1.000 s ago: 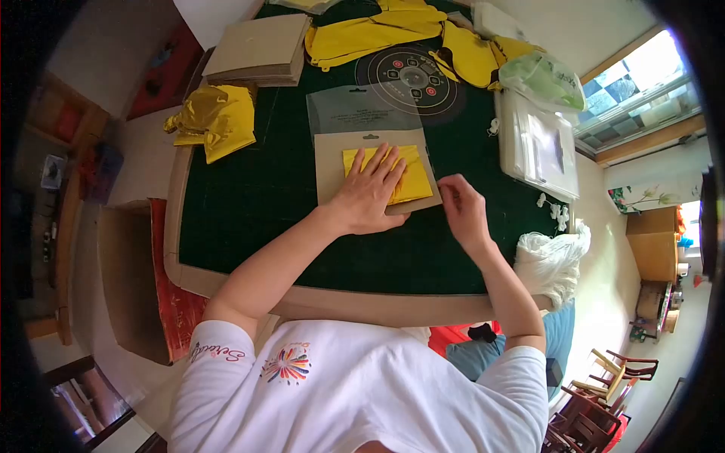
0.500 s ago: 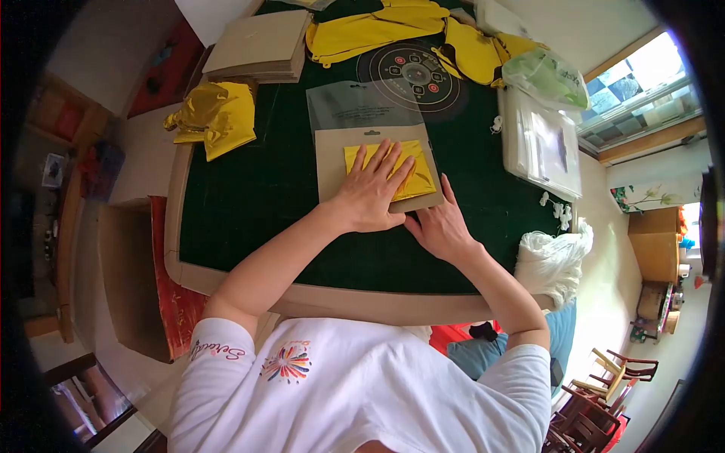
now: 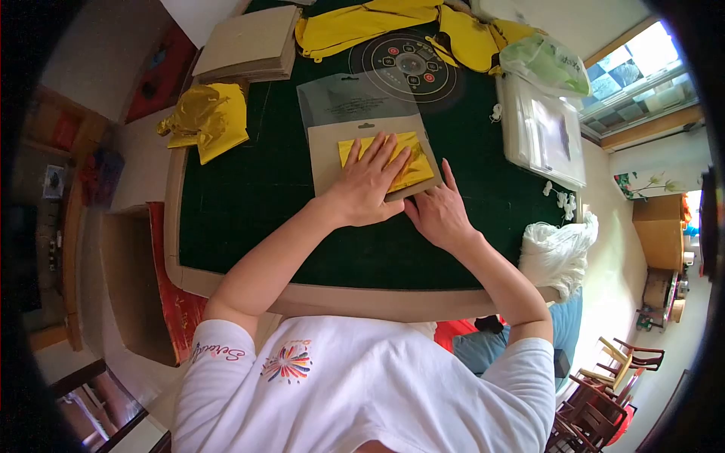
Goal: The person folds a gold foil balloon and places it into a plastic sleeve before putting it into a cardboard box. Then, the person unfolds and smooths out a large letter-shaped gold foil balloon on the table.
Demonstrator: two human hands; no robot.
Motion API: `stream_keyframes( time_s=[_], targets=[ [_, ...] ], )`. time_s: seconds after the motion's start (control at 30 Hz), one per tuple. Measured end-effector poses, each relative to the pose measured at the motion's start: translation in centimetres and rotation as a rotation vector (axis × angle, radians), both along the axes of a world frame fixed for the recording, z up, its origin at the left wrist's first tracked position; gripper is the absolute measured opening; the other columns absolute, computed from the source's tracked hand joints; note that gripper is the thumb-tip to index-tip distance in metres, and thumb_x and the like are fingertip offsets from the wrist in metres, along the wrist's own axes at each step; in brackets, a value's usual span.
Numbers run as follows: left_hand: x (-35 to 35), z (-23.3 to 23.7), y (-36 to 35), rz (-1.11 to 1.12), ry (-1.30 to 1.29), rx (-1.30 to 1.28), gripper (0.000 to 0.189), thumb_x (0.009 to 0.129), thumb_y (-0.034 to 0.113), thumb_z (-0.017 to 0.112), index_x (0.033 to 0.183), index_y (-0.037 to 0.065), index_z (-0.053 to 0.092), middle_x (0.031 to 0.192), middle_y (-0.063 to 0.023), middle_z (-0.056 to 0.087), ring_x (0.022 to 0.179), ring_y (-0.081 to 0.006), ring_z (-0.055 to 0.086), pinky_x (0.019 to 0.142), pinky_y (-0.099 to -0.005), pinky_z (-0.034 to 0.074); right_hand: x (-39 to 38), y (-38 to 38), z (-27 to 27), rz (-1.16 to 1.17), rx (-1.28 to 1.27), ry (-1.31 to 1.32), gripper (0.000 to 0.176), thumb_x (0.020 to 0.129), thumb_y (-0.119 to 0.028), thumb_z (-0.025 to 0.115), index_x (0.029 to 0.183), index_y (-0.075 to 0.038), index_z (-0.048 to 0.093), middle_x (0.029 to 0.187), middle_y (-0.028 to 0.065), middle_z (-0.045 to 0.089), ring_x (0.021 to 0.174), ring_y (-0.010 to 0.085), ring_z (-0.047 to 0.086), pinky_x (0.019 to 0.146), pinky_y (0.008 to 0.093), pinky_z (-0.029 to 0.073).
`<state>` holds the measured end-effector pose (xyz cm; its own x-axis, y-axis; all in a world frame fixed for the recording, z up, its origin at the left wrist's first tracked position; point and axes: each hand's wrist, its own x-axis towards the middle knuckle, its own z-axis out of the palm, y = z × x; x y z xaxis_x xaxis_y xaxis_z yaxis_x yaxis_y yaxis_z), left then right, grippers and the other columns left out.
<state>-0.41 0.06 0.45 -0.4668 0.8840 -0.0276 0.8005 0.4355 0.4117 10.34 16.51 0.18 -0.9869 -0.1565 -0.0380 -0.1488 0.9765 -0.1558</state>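
Observation:
My left hand [image 3: 365, 185] lies flat with fingers spread, pressing on a gold foil packet [image 3: 413, 167]. Beneath the packet is a beige cardboard card [image 3: 327, 155] with a hang hole near its top edge. A clear plastic bag [image 3: 325, 98] with small dark print overlaps the card and extends beyond its far edge. At the card's lower right corner, my right hand [image 3: 444, 215] grips the edge, its index finger stretched along the side. Its other fingertips are partly hidden under the card, and its thumb points towards my left hand.
Stacked cardboard sheets [image 3: 245, 41] and gold foil packets [image 3: 211, 124] occupy the table's left side. Yellow pouches [image 3: 362, 29] lie at the back. On the right are clear plastic sleeves [image 3: 529, 136], a green-white plastic bag [image 3: 544, 64] and white string [image 3: 555, 253]. Dark green cloth [image 3: 249, 219] covers the table.
The view has shifted slightly, so the table's things appear a little further up and left. Both hands keep nearly the same pose on the packet and card.

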Motion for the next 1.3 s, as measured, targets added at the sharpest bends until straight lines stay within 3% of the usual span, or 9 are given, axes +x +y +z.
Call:
stream_keyframes(
  time_s=[0.43, 0.53, 0.63, 0.7, 0.73, 0.83, 0.97, 1.2, 1.3],
  targets=[
    [-0.5, -0.8, 0.7, 0.005, 0.185, 0.02, 0.097, 0.074, 0.043, 0.067, 0.15, 0.012, 0.016, 0.155, -0.0187, 0.013, 0.144, -0.0337, 0.01, 0.116, -0.0555, 0.005, 0.2, 0.5, -0.2, 0.069, -0.065, 0.113, 0.043, 0.093, -0.03, 0.05, 0.129, -0.006, 0.051, 0.133, 0.0133, 0.051, 0.132, 0.0283, 0.038, 0.117, 0.051, 0.012],
    [-0.6, -1.0, 0.7, -0.004, 0.191, 0.05, 0.096, 0.074, 0.042, 0.068, 0.15, 0.012, 0.018, 0.154, -0.0184, 0.015, 0.144, -0.0338, 0.012, 0.116, -0.0556, 0.006, 0.1, 0.6, -0.2, 0.073, -0.052, 0.112, 0.045, 0.093, -0.033, 0.051, 0.13, -0.006, 0.051, 0.132, 0.0145, 0.051, 0.131, 0.0291, 0.039, 0.115, 0.052, 0.017],
    [-0.5, -1.2, 0.7, -0.002, 0.195, 0.057, 0.096, 0.073, 0.041, 0.069, 0.149, 0.011, 0.019, 0.154, -0.0178, 0.017, 0.144, -0.0335, 0.013, 0.116, -0.0555, 0.006, 0.3, 0.9, 0.0, 0.076, -0.103, 0.145, 0.039, 0.092, -0.03, 0.054, 0.122, -0.005, 0.056, 0.13, 0.0152, 0.053, 0.13, 0.0294, 0.041, 0.114, 0.0517, 0.019],
    [-0.5, -1.1, 0.7, 0.001, 0.2, 0.053, 0.095, 0.073, 0.04, 0.069, 0.149, 0.011, 0.02, 0.154, -0.0175, 0.017, 0.144, -0.0333, 0.013, 0.116, -0.0555, 0.007, 0.9, 1.4, 1.1, 0.079, -0.155, 0.202, 0.028, 0.086, -0.013, 0.06, 0.112, -0.003, 0.061, 0.12, 0.0174, 0.057, 0.119, 0.0303, 0.051, 0.111, 0.0489, 0.029],
    [-0.6, -0.9, 0.7, 0.002, 0.197, 0.036, 0.094, 0.073, 0.04, 0.069, 0.149, 0.011, 0.02, 0.154, -0.0173, 0.018, 0.144, -0.0329, 0.013, 0.116, -0.0551, 0.007, 1.4, 1.7, 1.6, 0.08, -0.154, 0.202, 0.028, 0.086, -0.013, 0.06, 0.112, -0.003, 0.061, 0.12, 0.0174, 0.057, 0.119, 0.0303, 0.051, 0.111, 0.0489, 0.029],
    [-0.5, -0.9, 0.7, 0.001, 0.187, 0.009, 0.094, 0.075, 0.04, 0.069, 0.149, 0.01, 0.019, 0.154, -0.0173, 0.018, 0.144, -0.0325, 0.013, 0.116, -0.0545, 0.006, 2.8, 1.7, 3.6, -0.129, -0.283, 0.338, 0.025, 0.077, 0.003, 0.061, 0.101, -0.002, 0.063, 0.113, 0.0176, 0.06, 0.106, 0.0313, 0.06, 0.095, 0.0442, 0.047],
    [-0.6, -1.1, 0.7, 0.005, 0.17, 0.045, 0.096, 0.077, 0.043, 0.068, 0.15, 0.009, 0.015, 0.154, -0.0175, 0.017, 0.144, -0.0322, 0.011, 0.116, -0.0536, 0.005, 0.8, 0.1, 4.6, 0.166, -0.239, 0.458, 0.032, 0.079, 0.001, 0.061, 0.111, -0.003, 0.061, 0.119, 0.0154, 0.059, 0.112, 0.0315, 0.057, 0.102, 0.046, 0.041],
    [-0.2, 0.6, -2.7, 0.012, 0.192, 0.214, 0.096, 0.077, 0.043, 0.072, 0.148, 0.009, 0.016, 0.153, -0.0185, 0.016, 0.143, -0.0344, 0.014, 0.116, -0.0531, 0.013, -0.2, 0.4, 1.2, 0.146, -0.173, 0.281, 0.031, 0.084, -0.007, 0.061, 0.115, -0.004, 0.059, 0.121, 0.0129, 0.057, 0.117, 0.0319, 0.053, 0.107, 0.0464, 0.036],
    [0.1, 1.1, -6.8, 0.228, 0.201, 0.071, 0.087, 0.077, 0.034, 0.075, 0.144, 0.008, 0.024, 0.151, -0.0191, 0.019, 0.142, -0.0353, 0.018, 0.114, -0.0518, 0.021, -1.2, 0.2, 1.5, 0.146, -0.166, 0.227, 0.035, 0.085, -0.01, 0.061, 0.12, -0.006, 0.057, 0.124, 0.013, 0.053, 0.12, 0.0318, 0.049, 0.108, 0.0464, 0.034]
  ],
)
